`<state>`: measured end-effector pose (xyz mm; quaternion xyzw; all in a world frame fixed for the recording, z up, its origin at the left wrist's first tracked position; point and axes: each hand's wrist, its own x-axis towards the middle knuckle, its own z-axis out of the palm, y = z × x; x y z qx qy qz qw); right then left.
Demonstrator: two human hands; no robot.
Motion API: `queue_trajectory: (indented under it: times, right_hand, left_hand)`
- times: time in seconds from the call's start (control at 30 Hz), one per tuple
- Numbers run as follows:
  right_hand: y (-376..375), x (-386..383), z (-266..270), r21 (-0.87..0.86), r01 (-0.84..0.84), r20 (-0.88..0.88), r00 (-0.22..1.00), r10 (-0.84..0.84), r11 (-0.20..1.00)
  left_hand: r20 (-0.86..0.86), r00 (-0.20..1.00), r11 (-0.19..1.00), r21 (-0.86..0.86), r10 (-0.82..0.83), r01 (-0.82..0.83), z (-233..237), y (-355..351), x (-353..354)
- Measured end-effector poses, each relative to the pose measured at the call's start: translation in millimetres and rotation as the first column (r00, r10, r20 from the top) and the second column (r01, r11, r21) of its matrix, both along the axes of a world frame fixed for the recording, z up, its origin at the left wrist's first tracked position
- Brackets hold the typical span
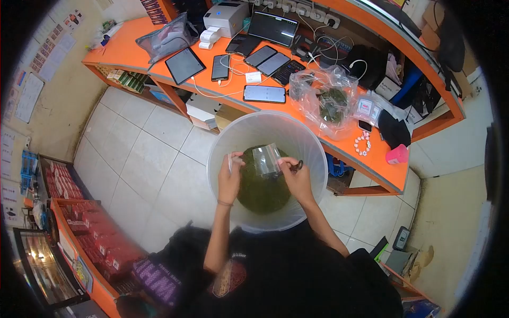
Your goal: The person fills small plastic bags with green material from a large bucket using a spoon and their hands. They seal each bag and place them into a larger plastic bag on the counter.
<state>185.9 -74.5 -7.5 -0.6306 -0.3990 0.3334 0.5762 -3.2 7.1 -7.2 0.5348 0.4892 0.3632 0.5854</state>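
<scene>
A wide translucent plastic tub stands in front of my body, with dark green, fine loose material at its bottom. Over it, my right hand pinches the right edge of a small clear plastic bag. A short dark rounded object, perhaps a handle end, sticks out beside the fingers of that hand. To the left of the bag, my left hand is closed, fingers bent together. Something thin and whitish shows at its fingertips, too small to name.
Beyond the tub runs an orange counter with several phones, a tablet, a laptop, a label printer and cables. A larger clear bag with green material lies there near a pink cup. Red packs fill shelves at left.
</scene>
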Motion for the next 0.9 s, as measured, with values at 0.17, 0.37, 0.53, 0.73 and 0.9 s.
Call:
queue_trajectory:
  times: [0.17,0.37,0.53,0.73,0.9]
  right_hand:
    - [-3.8,-13.4,9.1,0.003,-0.012,-0.035,0.999,0.012,1.000]
    - [-7.6,-25.9,8.4,-0.013,0.035,0.063,0.997,-0.034,0.999]
    - [-10.0,-24.1,15.9,-0.101,-0.062,0.231,0.969,0.084,0.993]
    - [-4.6,-19.5,-10.9,0.000,-0.057,0.037,0.998,0.057,0.998]
    - [-7.1,-21.2,11.8,-0.094,-0.129,0.239,0.960,0.148,0.987]
  left_hand:
    - [-0.099,0.982,0.982,0.086,-0.160,0.168,27.6,-13.3,20.3]
    - [-0.178,0.966,0.968,0.137,-0.187,0.213,25.2,-16.6,20.7]
    - [-0.270,0.947,0.905,0.334,-0.175,0.263,17.0,-18.8,18.1]
    - [-0.257,0.945,0.905,0.321,-0.202,0.281,18.8,-23.0,18.6]
    - [-0.277,0.940,0.893,0.344,-0.199,0.290,18.5,-23.7,19.7]
